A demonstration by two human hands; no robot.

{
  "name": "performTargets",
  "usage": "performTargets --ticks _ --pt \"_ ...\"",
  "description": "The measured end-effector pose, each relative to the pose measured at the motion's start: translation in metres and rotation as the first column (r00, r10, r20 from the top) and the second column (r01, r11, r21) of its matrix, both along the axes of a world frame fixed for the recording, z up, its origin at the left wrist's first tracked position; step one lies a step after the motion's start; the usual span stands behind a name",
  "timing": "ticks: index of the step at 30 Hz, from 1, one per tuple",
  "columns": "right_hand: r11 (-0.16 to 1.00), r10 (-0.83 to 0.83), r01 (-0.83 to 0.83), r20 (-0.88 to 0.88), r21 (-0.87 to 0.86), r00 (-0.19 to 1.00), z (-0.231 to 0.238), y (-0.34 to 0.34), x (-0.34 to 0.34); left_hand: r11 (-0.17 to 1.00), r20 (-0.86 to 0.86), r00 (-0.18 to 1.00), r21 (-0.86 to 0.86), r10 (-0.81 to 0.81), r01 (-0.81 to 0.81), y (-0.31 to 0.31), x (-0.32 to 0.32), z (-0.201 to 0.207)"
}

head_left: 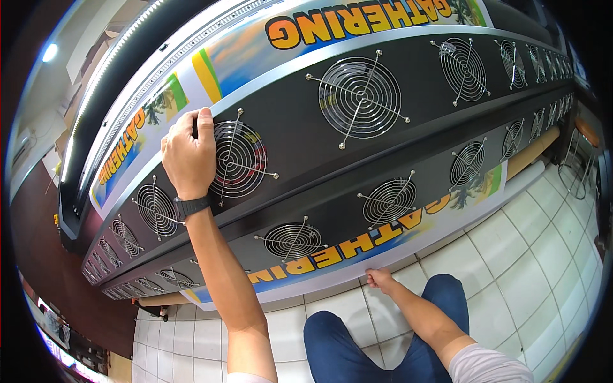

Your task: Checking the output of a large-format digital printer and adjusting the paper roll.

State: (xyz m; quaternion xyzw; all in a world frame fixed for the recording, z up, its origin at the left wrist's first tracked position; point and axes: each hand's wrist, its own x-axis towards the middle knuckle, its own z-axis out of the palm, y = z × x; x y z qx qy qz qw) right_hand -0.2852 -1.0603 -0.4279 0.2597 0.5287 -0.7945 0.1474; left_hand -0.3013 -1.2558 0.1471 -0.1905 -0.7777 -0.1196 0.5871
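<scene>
A long black fan panel [297, 150] of a wide-format printer stretches across in front of me, with several round wire fan guards on it. My left hand [188, 156], a dark band on its wrist, is curled over the panel's silver top edge beside one guard. Below the panel hangs the printed banner [348, 255], with orange letters on blue and a white border. At that border's lower edge, my right hand [380, 279] is closed with thumb and finger together on the sheet. The tips of the left fingers are hidden behind the edge.
More of the print [242, 60] lies on the printer bed behind the panel, below a strip of lights [105, 80]. A brown cardboard roll [533, 151] runs under the machine. My knees are over white floor tiles [504, 255]. A stool [586, 132] stands at right.
</scene>
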Motion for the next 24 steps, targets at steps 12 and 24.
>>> performTargets --ticks 12,24 --pt "0.999 0.017 -0.017 -0.012 -0.046 1.000 -0.012 0.003 -0.002 1.000 -0.052 0.999 -0.028 -0.009 0.007 0.002 0.002 0.001" --pt "0.999 -0.003 0.002 -0.034 -0.035 0.999 0.000 0.001 0.003 1.000 0.029 0.999 0.009 -0.016 0.016 -0.001 0.001 0.001"
